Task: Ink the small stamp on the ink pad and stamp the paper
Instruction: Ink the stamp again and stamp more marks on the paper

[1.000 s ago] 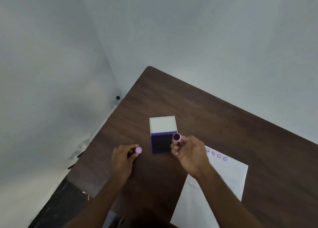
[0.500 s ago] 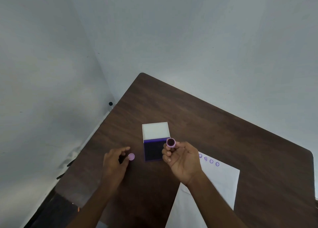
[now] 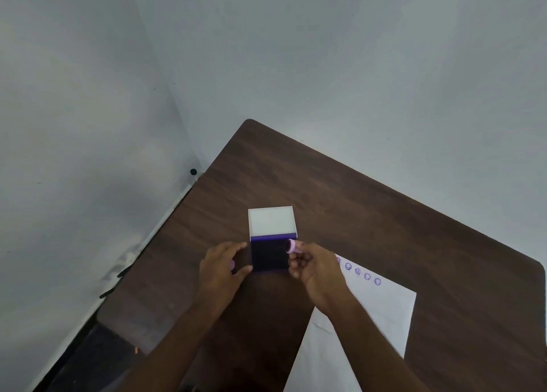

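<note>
The right hand [image 3: 313, 265] pinches the small stamp [image 3: 291, 246] between thumb and fingers [image 3: 299, 254], clenched on its lilac barrel. The stamp sits at the right edge of the open ink pad [image 3: 270, 255], level with the pad's far end. Its long axis lies nearly flat, with the dark face turned left toward the pad and not yet down onto it. From the fingers the pad lies directly to the left and a little below, so the coming move looks like a short tip of the barrel to upright, then a press downward.

The left hand [image 3: 222, 268] cups the pad's left side, thumb and forefinger spread against its edge, apparently steadying it. A small lilac piece [image 3: 232, 264] peeks out under that palm. It may be the stamp's cap, though too little of it shows to be sure.

The pad's white lid [image 3: 271, 221] lies hinged open on the far side. The paper [image 3: 370, 317] lies on the bench [image 3: 355, 199] to the right, behind the right wrist, carrying a row of purple imprints [image 3: 358, 271] along its near edge.
</note>
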`<action>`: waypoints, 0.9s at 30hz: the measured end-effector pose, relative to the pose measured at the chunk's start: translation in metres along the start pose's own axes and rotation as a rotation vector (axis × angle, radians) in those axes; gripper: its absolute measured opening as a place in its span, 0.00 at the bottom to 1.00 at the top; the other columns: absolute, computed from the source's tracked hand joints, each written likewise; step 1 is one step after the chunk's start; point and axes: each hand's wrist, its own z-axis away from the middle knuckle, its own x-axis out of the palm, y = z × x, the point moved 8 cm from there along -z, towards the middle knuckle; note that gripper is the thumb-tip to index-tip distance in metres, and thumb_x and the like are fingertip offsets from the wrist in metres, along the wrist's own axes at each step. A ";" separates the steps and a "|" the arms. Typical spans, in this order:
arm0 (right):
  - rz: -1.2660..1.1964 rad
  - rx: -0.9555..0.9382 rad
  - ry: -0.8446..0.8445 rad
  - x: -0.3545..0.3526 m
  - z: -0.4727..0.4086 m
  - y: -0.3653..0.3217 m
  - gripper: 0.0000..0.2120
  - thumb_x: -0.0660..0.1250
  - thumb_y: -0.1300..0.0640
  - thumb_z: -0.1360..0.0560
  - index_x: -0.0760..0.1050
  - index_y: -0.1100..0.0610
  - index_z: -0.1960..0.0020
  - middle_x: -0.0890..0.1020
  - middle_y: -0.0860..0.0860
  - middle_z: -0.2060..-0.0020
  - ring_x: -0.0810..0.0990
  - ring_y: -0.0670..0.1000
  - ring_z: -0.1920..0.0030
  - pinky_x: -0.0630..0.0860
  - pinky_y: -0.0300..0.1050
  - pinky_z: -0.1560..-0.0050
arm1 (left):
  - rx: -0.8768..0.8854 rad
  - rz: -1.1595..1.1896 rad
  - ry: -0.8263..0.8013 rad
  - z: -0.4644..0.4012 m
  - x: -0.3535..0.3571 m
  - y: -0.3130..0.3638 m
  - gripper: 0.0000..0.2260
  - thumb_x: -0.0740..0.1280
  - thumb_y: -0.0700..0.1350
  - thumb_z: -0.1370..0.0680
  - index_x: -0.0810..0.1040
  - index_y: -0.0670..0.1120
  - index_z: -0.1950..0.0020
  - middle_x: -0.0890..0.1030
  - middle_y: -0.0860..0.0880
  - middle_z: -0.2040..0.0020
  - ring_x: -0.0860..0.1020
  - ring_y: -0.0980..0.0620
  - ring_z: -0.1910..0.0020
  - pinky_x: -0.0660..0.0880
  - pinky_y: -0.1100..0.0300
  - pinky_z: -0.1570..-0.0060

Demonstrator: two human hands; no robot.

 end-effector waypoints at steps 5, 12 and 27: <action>0.752 -0.311 0.199 -0.002 -0.010 -0.012 0.07 0.72 0.46 0.27 0.81 0.49 0.56 0.84 0.45 0.65 0.81 0.45 0.64 0.75 0.34 0.65 | 0.029 -0.177 -0.053 -0.012 0.013 0.004 0.42 0.73 0.63 0.34 0.58 0.58 0.25 0.64 0.54 0.26 0.60 0.49 0.27 0.59 0.45 0.31; 1.174 -0.439 0.129 0.019 -0.033 0.002 0.12 0.65 0.47 0.23 0.79 0.55 0.47 0.82 0.50 0.52 0.78 0.45 0.57 0.70 0.32 0.55 | 0.132 -0.290 -0.058 -0.018 0.018 0.019 0.43 0.74 0.62 0.36 0.58 0.58 0.26 0.64 0.55 0.26 0.60 0.48 0.29 0.58 0.45 0.33; 1.536 -0.496 -0.022 0.043 -0.051 0.019 0.12 0.65 0.55 0.22 0.75 0.60 0.42 0.81 0.57 0.44 0.79 0.55 0.47 0.73 0.45 0.40 | 0.150 -0.343 -0.043 -0.020 0.013 0.025 0.39 0.75 0.62 0.36 0.63 0.58 0.28 0.68 0.56 0.28 0.63 0.49 0.34 0.59 0.47 0.37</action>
